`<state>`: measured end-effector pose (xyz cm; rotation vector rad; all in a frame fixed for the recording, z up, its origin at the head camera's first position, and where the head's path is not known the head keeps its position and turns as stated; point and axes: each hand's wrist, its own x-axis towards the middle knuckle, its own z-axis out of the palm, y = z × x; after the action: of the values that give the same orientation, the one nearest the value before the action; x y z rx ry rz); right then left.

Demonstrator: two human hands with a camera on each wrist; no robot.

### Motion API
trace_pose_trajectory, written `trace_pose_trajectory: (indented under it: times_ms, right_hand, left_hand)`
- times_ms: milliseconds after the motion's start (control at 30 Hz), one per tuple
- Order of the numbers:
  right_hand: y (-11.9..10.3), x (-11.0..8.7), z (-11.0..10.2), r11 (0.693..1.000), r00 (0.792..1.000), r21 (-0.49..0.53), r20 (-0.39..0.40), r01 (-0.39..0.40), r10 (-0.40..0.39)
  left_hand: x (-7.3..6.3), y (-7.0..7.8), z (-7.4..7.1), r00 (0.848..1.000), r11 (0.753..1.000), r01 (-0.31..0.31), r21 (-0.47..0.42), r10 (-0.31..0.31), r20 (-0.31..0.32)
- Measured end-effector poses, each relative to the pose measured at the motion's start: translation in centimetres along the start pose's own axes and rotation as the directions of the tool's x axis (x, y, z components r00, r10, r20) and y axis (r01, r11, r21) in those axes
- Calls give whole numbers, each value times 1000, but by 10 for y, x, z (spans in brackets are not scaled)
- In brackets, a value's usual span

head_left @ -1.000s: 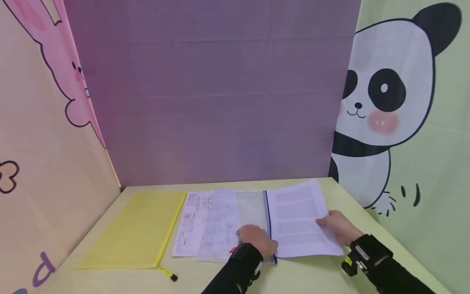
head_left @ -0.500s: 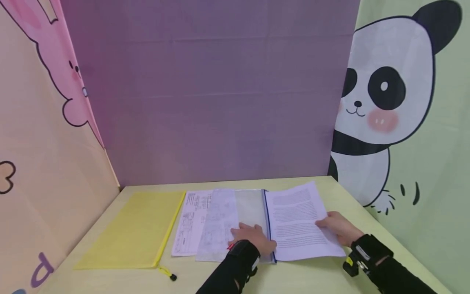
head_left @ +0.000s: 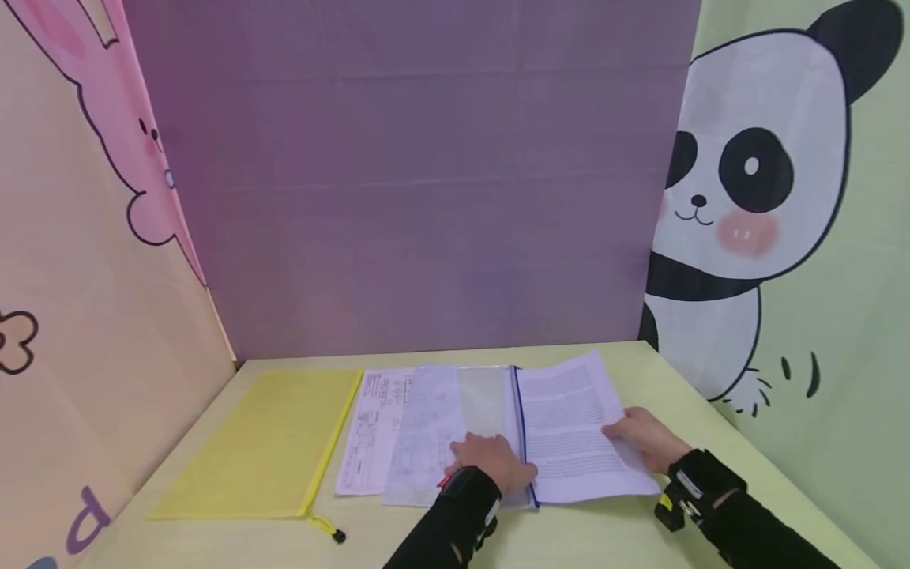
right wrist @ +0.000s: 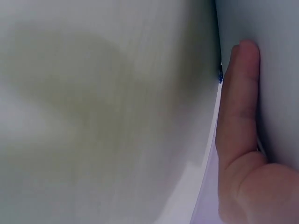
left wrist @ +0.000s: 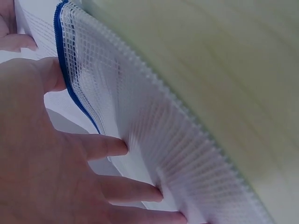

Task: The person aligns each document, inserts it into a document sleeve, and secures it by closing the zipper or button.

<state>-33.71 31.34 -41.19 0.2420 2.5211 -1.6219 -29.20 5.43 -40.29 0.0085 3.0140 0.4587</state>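
On the bench [head_left: 213,545] we see a yellow folder [head_left: 256,450] at left, and a clear mesh pouch [head_left: 489,395] near the middle. A printed sheet [head_left: 569,427] runs rightward from the pouch's open side, its outer part lifted. The right hand [head_left: 645,436] reaches in from the right, its grip closed in a pinch on the sheet's edge, fingers extended underneath. The left hand [head_left: 490,462] has its grip spread wide, straight fingertips pressing the pouch, thumb against its blue edge [head_left: 520,415].

Pale yellow table [head_left: 235,545]; directly on it: yellow folder [head_left: 263,442], printed sheet [head_left: 368,435], clear zip pouch [head_left: 486,399] overlapping sheet.
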Motion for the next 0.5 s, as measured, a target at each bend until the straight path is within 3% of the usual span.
trace_pose_trajectory:
  times_ms: [400, 500]
  right_hand:
    - [4, 9, 7, 1000, 1000, 5, 7, 16, -16]
    - [4, 8, 4, 1000, 999, 8, 31, -15, 15]
  left_hand:
    - [5, 1, 10, 1000, 998, -6, 65, 6, -7]
    - [7, 1, 13, 1000, 998, -1, 67, 1, -9]
